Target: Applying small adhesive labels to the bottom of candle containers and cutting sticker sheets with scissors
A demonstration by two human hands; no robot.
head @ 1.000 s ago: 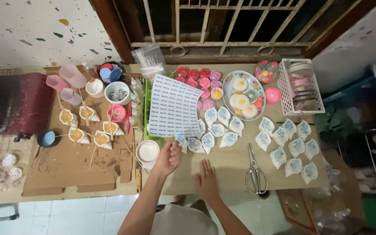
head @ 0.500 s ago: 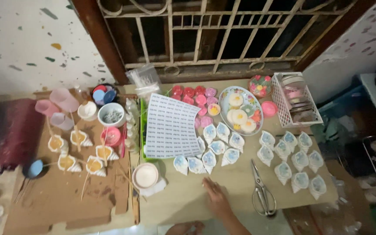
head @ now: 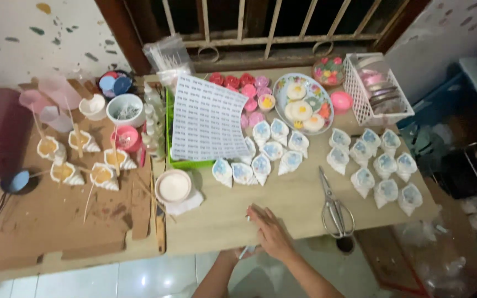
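Note:
My right hand [head: 270, 233] lies flat on the wooden table [head: 282, 198] near its front edge, fingers spread, holding nothing. My left hand [head: 234, 256] is below the table edge, mostly hidden behind the right hand; a thin white piece [head: 243, 252] shows by its fingers, and I cannot tell its grip. Just beyond the right hand stands a cluster of white shells filled with blue wax [head: 260, 157]. A white sticker sheet [head: 205, 118] leans over a green tray [head: 186, 163]. Metal scissors [head: 335, 208] lie to the right of the hand.
A second group of blue-filled shells [head: 379, 168] sits at the right. Behind are a plate of candles [head: 303, 104], red and pink flower candles [head: 244, 88] and a white basket [head: 379, 88]. On the left, cardboard [head: 56, 215] carries yellow-filled shells [head: 78, 160], cups and bowls.
My left hand has left the shell row and dropped below the table's front edge. The right hand stays flat on the table. The view has tilted and shifted.

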